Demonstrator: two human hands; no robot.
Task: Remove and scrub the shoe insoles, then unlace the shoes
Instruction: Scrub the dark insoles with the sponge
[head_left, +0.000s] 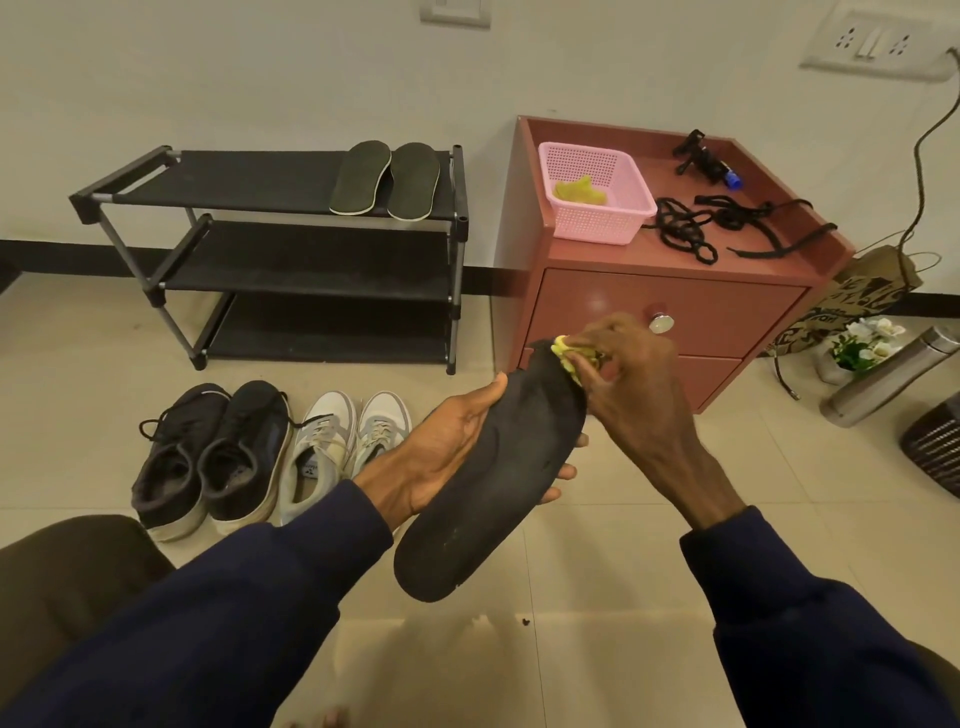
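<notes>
- Centre frame: your left hand (447, 457) cradles the black insole (498, 478) from beneath. The thumb is on its left edge and the fingertips curl up round the right edge.
- Your right hand (634, 395) pinches a bunched yellow cloth (563, 353) against the insole's far tip, in front of the red counter (675, 312).
- Risk: you are pressing at the tip while the grip sits mid-length. A hard stroke there could fold the soft insole or lever it out of your palm onto the floor.
- Risk: the cloth is a small wad held by the fingertips. A fast stroke could pull it loose or let your nails scrape the surface.
- Risk: the near heel end hangs unsupported and looks easy to leave unscrubbed.
- Upper centre: two insoles (384, 179) lie on the rack (270, 249). A damp insole laid over them may stick to them or slide off.
- Lower left: the black shoes (208, 457) show laces, so the unlacing appears unfinished.
</notes>
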